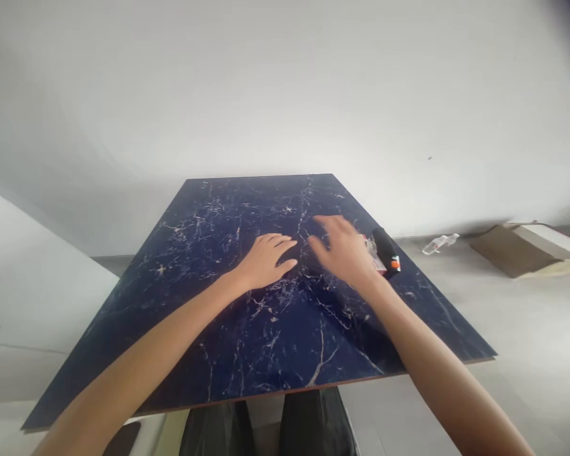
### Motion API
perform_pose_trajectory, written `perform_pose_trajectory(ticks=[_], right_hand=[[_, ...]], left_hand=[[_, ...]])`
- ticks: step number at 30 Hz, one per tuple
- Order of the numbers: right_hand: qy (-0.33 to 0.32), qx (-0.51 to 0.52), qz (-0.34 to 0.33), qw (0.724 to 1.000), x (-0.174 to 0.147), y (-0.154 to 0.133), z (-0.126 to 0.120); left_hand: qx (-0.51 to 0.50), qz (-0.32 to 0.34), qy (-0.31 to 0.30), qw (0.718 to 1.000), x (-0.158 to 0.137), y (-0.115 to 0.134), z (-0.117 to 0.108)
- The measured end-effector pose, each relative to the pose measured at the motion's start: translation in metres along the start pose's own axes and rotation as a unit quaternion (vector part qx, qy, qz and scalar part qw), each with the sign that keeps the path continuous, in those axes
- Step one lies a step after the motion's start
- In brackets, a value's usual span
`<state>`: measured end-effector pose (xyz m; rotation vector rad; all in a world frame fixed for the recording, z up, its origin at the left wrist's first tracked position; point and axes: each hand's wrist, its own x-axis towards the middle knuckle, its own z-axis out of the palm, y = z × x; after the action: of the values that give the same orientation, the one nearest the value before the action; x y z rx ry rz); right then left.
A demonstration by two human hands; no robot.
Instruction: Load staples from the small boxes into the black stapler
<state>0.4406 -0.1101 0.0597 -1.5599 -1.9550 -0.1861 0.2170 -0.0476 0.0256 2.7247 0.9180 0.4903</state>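
My left hand (267, 261) is at the middle of a dark blue, marble-patterned table (266, 342), palm down with its fingers stretched out and thumb apart. Nothing is in it. To its right, my right hand (342, 250) is open too, its fingers spread and slightly blurred, with no object held. Just beyond that hand lies a black object with an orange patch (387, 252); its kind is unclear. A small red-and-white packet (376, 258) sits between them, partly hidden by the right hand.
Behind the table rises a pale wall (266, 88). On the floor at the right are a clear plastic bottle (439, 244) and a brown cardboard box (515, 250). The table's front edge runs close to my dark-clothed legs (316, 421).
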Motion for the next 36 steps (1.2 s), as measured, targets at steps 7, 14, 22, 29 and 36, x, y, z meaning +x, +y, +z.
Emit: perform_pose_trajectory(ticks=[7, 14, 22, 29, 36], right_hand=[[-0.220, 0.087, -0.178, 0.955, -0.005, -0.065, 0.093], [-0.276, 0.115, -0.165, 0.940, -0.013, -0.045, 0.082], [-0.287, 0.101, -0.163, 0.939, -0.014, -0.053, 0.080], [-0.294, 0.078, -0.168, 0.938, -0.014, -0.053, 0.079], [-0.284, 0.091, -0.165, 0.940, -0.014, -0.054, 0.079]], left_hand=[[0.016, -0.073, -0.063, 0.995, -0.094, -0.049, -0.013], [0.022, -0.090, -0.080, 0.992, -0.094, -0.043, -0.007], [0.014, -0.100, -0.092, 0.991, -0.094, -0.040, -0.012], [0.022, -0.105, -0.100, 0.989, -0.093, -0.039, -0.013], [0.018, -0.109, -0.101, 0.989, -0.093, -0.038, -0.013]])
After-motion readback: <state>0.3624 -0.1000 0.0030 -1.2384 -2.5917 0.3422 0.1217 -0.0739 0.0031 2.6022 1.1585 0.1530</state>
